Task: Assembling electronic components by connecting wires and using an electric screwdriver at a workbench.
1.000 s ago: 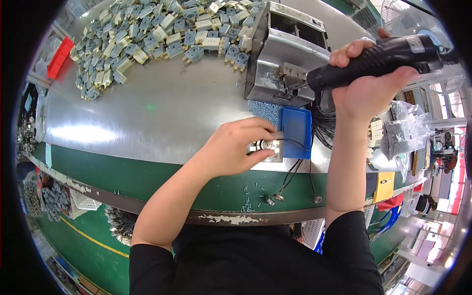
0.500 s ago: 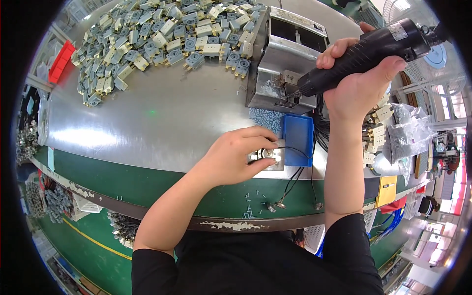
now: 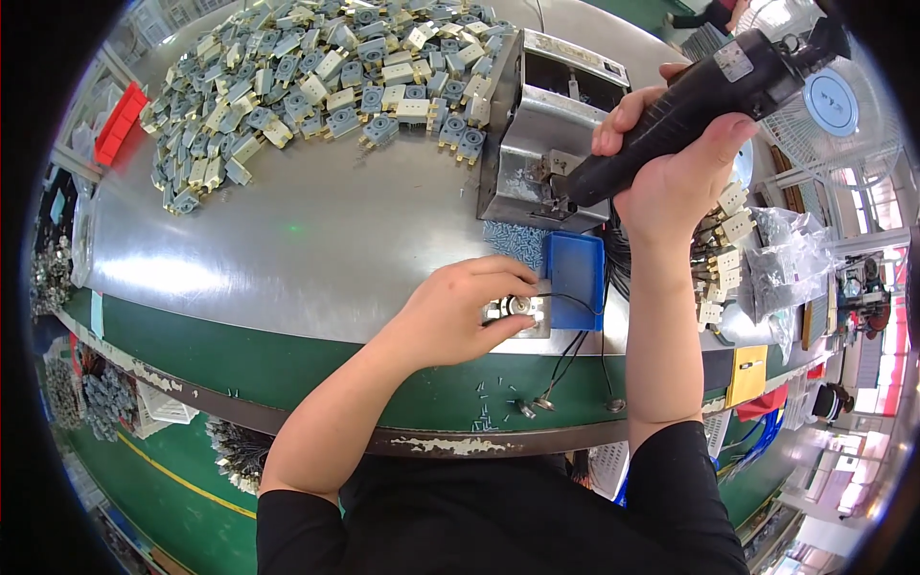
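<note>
My right hand [image 3: 671,177] is wrapped round a black electric screwdriver [image 3: 661,120], whose lower tip points down at the front of a metal screw feeder [image 3: 537,144]. Whether the tip touches the feeder I cannot tell. On the table below, the fingers and thumb of my left hand [image 3: 470,307] close round a small round metal part with a black cable [image 3: 520,305]. That part sits on a metal plate [image 3: 539,324]. Small screws [image 3: 516,240] lie spread between the feeder and my left hand, beside a blue tray [image 3: 577,254].
A large heap of grey and cream connector blocks [image 3: 335,81] covers the table's far left. More cream blocks [image 3: 724,264] and a clear plastic bag [image 3: 791,259] lie right. Loose screws [image 3: 486,417] and cabled metal parts [image 3: 535,404] rest on the green front strip [image 3: 422,393].
The screwdriver and my right hand have shifted slightly left and down, its tip closer in to the feeder's front. My left hand keeps its hold in nearly the same place.
</note>
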`<state>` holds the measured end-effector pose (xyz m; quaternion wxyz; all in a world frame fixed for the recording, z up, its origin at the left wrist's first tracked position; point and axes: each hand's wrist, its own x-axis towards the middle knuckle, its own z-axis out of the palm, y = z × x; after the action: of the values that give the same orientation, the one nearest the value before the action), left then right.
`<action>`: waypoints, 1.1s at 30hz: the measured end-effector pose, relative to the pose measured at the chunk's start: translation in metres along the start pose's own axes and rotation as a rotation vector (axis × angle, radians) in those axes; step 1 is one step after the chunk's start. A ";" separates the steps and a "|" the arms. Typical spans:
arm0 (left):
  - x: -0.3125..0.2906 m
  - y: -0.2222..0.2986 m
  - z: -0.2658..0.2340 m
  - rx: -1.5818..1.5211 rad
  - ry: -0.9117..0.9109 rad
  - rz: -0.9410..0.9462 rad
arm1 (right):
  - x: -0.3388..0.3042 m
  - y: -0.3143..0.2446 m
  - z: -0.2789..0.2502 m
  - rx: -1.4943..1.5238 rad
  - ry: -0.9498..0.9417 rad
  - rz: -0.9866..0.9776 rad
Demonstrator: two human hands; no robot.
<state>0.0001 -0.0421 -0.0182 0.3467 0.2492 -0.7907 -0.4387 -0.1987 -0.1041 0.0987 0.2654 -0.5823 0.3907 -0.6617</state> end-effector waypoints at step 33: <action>-0.008 0.001 -0.004 0.005 -0.031 -0.123 | -0.078 -0.033 0.036 0.057 -0.193 0.263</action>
<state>0.0084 -0.0384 -0.0184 0.3060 0.2913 -0.7803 -0.4612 -0.1463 -0.0303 0.0828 0.4024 -0.5791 0.4172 -0.5733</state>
